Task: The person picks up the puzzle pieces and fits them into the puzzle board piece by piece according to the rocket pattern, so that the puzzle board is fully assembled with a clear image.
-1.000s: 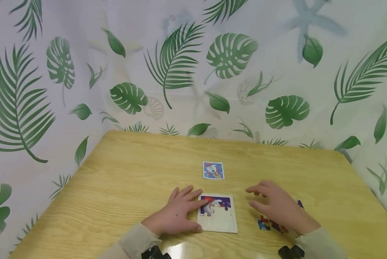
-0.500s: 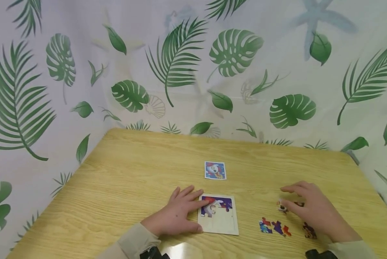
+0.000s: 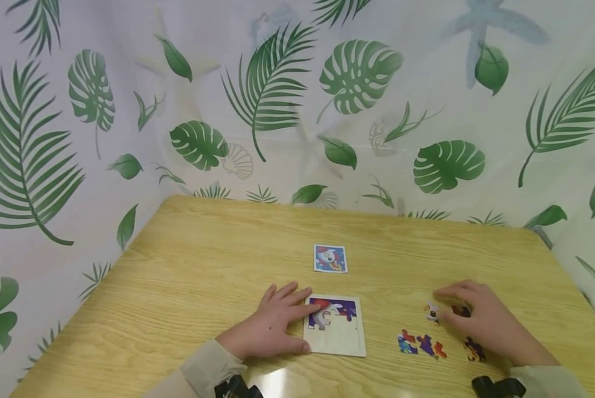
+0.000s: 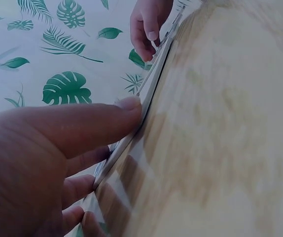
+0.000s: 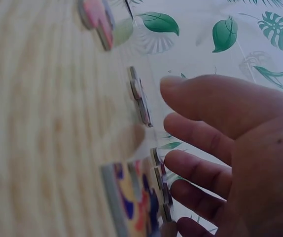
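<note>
The right grip (image 3: 491, 323), thumb and fingers apart, is just beside a white puzzle piece (image 3: 432, 311). A second ago it was near the puzzle board (image 3: 342, 340); now it is farther right, and the dark brown piece (image 3: 474, 350), hidden then, shows near the blue piece (image 3: 406, 344). The left grip (image 3: 272, 326), fingers spread, still rests on the partly filled puzzle board. Beyond, a picture card (image 3: 330, 258) lies unmoved on the surface (image 3: 217, 260).

Left fingers (image 3: 302, 311) spread; right fingers (image 3: 457, 291) loosely bent.
</note>
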`<state>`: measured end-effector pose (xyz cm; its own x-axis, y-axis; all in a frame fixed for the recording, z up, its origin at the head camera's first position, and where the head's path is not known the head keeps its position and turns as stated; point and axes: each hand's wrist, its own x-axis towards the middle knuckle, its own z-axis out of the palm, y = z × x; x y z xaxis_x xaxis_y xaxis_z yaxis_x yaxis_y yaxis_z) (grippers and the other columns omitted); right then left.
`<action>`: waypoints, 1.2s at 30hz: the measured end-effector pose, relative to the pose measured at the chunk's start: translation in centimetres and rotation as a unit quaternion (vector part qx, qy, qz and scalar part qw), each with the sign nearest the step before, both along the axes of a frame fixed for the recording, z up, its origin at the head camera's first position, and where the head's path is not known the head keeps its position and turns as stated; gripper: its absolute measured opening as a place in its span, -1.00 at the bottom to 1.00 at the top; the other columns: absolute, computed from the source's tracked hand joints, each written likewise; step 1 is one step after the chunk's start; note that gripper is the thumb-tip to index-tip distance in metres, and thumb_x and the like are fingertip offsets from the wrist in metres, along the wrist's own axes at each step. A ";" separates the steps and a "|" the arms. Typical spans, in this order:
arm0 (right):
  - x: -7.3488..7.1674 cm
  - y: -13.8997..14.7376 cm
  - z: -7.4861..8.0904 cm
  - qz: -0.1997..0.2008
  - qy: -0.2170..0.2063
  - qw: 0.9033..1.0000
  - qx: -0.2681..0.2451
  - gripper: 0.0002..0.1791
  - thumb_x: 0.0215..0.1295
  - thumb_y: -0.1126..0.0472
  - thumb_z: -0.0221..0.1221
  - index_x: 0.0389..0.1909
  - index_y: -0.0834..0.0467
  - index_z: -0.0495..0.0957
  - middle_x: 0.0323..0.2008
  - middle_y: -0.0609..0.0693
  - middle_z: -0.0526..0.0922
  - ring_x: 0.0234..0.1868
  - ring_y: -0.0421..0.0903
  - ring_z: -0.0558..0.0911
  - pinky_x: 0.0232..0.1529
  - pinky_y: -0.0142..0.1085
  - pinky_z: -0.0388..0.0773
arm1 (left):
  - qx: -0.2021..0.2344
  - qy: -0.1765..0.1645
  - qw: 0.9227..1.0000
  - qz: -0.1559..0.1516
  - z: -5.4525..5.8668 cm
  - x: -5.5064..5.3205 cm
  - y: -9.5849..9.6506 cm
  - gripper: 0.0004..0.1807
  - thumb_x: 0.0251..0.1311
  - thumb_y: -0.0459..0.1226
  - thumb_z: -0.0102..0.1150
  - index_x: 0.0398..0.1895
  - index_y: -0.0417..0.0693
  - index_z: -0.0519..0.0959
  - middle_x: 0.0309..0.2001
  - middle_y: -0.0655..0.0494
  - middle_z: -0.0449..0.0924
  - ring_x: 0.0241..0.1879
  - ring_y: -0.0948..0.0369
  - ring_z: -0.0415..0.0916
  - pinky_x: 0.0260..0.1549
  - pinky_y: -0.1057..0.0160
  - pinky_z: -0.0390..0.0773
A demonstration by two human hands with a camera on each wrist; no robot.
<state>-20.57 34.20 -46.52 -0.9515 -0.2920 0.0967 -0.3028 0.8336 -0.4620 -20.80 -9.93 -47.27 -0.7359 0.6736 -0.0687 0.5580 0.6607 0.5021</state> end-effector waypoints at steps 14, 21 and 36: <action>-0.3 0.9 0.0 0.054 0.010 0.998 0.011 -0.59 0.27 0.01 0.39 0.11 0.00 0.68 0.12 0.06 0.51 0.07 0.12 0.47 -0.06 0.09 0.49 | 0.002 0.002 1.000 0.001 0.2 0.0 0.0 -0.13 0.14 0.13 0.35 0.54 0.32 0.29 0.60 0.16 0.01 0.59 -0.01 -0.25 0.44 -0.26 -0.37; -0.2 0.7 -0.4 0.034 -0.001 0.999 -0.002 -0.67 0.27 0.05 0.39 0.04 -0.02 0.71 0.10 0.10 0.51 0.06 0.16 0.48 -0.06 0.15 0.50 | 0.001 -0.001 1.000 -0.005 0.3 0.0 0.0 -0.13 0.15 0.13 0.34 0.55 0.33 0.27 0.60 0.16 0.00 0.59 -0.01 -0.26 0.44 -0.27 -0.38; -0.1 0.3 -0.4 0.011 0.004 1.000 0.005 -0.78 0.29 0.03 0.37 -0.06 -0.09 0.75 0.09 0.12 0.54 0.06 0.20 0.49 -0.06 0.18 0.49 | 0.006 -0.006 1.000 -0.001 0.3 0.0 0.0 -0.13 0.13 0.10 0.36 0.54 0.33 0.28 0.59 0.17 0.03 0.59 0.02 -0.26 0.44 -0.24 -0.40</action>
